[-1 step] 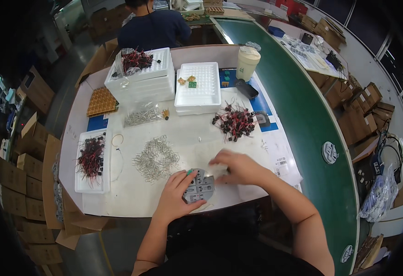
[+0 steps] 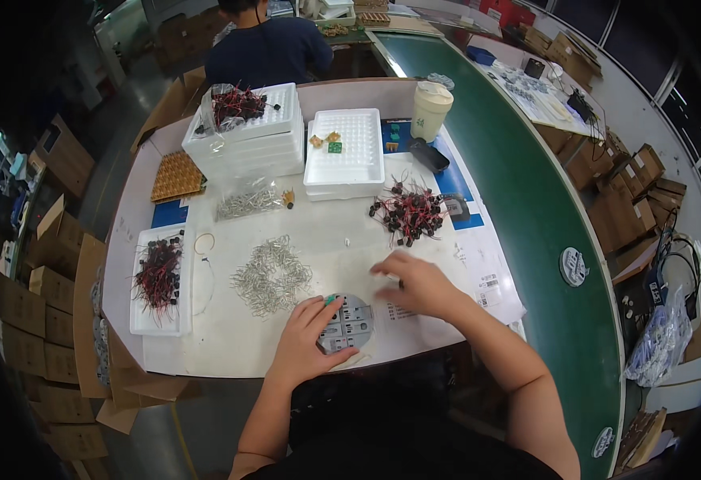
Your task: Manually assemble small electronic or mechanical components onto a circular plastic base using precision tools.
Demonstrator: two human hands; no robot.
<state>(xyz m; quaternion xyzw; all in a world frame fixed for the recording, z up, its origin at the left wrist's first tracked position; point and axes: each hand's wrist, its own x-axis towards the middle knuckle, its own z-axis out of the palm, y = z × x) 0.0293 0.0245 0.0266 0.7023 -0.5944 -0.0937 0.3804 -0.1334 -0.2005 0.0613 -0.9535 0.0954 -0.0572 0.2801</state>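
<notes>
A round grey plastic housing (image 2: 356, 320) with small parts set inside lies near the table's front edge. My left hand (image 2: 306, 340) grips it from the left, fingers over the upper rim and thumb along the lower one. A small green piece shows by the fingertips. Right of the housing, my right hand (image 2: 418, 286) hovers over the table, thumb and fingers apart. A tiny dark spot shows among its fingers; I cannot make out what it is. Beyond that hand sits a pile of black buzzers with red wires (image 2: 408, 212). A heap of small clear-and-metal leaded parts (image 2: 272, 276) lies left of the housing.
A white tray (image 2: 184, 322) of wired buzzers stands at the left. Stacked white foam trays (image 2: 242, 160), another foam tray (image 2: 366, 178) and a lidded cup (image 2: 430, 112) line the back. A green conveyor (image 2: 518, 216) runs along the right. A person (image 2: 262, 52) sits beyond the table.
My right hand has shifted slightly right and away from the housing. The left hand and the housing have stayed in place.
</notes>
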